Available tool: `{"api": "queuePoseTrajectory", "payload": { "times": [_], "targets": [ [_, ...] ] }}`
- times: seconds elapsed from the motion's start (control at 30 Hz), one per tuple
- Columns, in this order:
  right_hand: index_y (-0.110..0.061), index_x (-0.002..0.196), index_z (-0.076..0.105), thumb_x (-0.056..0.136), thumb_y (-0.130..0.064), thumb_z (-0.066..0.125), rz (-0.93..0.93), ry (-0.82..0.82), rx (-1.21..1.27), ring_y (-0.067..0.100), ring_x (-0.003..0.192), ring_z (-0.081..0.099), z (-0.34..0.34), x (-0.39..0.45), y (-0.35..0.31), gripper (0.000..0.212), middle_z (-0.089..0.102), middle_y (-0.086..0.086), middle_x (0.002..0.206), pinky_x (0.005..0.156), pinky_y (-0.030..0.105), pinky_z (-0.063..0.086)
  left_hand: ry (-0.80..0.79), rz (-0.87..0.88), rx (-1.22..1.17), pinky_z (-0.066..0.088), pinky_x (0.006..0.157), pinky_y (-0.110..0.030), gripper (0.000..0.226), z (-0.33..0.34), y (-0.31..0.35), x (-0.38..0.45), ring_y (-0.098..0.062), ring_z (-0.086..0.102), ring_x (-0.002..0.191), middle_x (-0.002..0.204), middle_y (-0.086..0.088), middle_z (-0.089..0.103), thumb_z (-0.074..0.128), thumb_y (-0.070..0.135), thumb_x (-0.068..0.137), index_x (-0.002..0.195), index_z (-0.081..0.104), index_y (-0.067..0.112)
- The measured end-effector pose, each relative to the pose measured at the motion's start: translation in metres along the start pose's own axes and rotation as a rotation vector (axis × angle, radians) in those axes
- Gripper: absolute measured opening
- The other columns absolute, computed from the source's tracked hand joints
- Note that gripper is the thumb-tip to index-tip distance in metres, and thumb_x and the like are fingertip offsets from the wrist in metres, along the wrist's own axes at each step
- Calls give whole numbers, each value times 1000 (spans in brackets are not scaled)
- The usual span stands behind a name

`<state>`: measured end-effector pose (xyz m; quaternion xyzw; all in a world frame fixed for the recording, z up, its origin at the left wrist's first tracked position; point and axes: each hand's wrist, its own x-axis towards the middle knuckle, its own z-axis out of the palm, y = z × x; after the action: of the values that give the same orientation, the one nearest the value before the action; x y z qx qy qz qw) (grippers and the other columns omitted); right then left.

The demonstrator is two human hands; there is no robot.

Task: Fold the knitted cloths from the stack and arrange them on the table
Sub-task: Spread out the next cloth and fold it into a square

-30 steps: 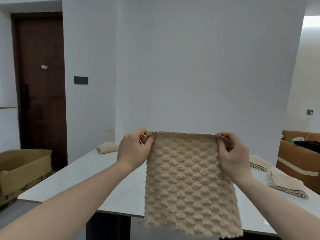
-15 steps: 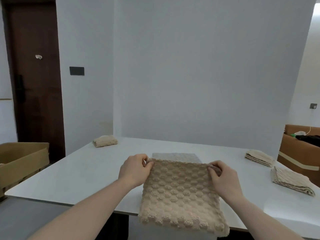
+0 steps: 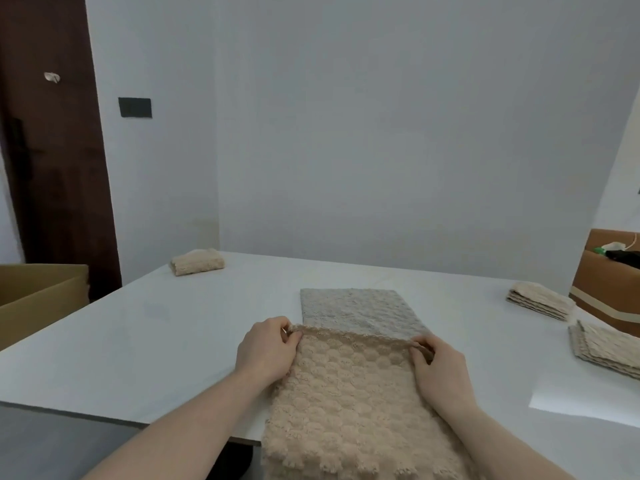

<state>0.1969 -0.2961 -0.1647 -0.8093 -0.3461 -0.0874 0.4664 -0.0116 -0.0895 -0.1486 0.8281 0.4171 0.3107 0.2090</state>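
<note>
Left hand point(image 3: 266, 348) and right hand point(image 3: 437, 365) each pinch a top corner of the beige knitted cloth point(image 3: 349, 403). It lies on the white surface point(image 3: 138, 341), its near end hanging over the front edge. Its far end overlaps a grey cloth point(image 3: 356, 310).

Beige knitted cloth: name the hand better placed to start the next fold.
Neither clearly: the left hand and right hand each pinch a top corner of the beige knitted cloth, level and symmetric. Likely both together.

Both hands, left hand point(image 3: 265, 348) and right hand point(image 3: 438, 370), pinch the beige bobble-knit cloth's point(image 3: 353, 403) far corners over the white table point(image 3: 138, 341), a grey knitted cloth point(image 3: 360, 310) at twelve o'clock.
</note>
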Motion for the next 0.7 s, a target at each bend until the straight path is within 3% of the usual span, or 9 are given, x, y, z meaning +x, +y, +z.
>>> {"api": "queuePoseTrajectory", "payload": {
  "times": [0.27, 0.47, 0.7],
  "targets": [
    [-28, 88, 70, 91, -14, 64, -11, -13, -65, 8, 81, 60, 7, 3, 6, 15, 67, -17, 81, 73, 25, 42, 28, 28, -4, 42, 62, -30, 23, 21, -10, 1, -11, 61, 77, 77, 16, 66, 57, 49, 95, 82, 63, 31],
    [-29, 89, 71, 88, -7, 60, 23, -3, -38, 9, 83, 62, 7, 2, 6, 25, 68, -17, 83, 74, 25, 43, 37, 10, -105, 53, 71, -32, 16, 21, -15, 4, -10, 64, 81, 81, 18, 69, 60, 42, 95, 83, 67, 34],
    [-29, 89, 73, 89, -9, 62, 40, 62, 8, 13, 86, 63, -2, 17, -4, 23, 71, -12, 84, 77, 24, 42, 56, 15, -177, 55, 76, -32, 11, 10, -3, 7, -10, 66, 85, 84, 20, 70, 63, 36, 92, 83, 69, 38]
  ]
}}
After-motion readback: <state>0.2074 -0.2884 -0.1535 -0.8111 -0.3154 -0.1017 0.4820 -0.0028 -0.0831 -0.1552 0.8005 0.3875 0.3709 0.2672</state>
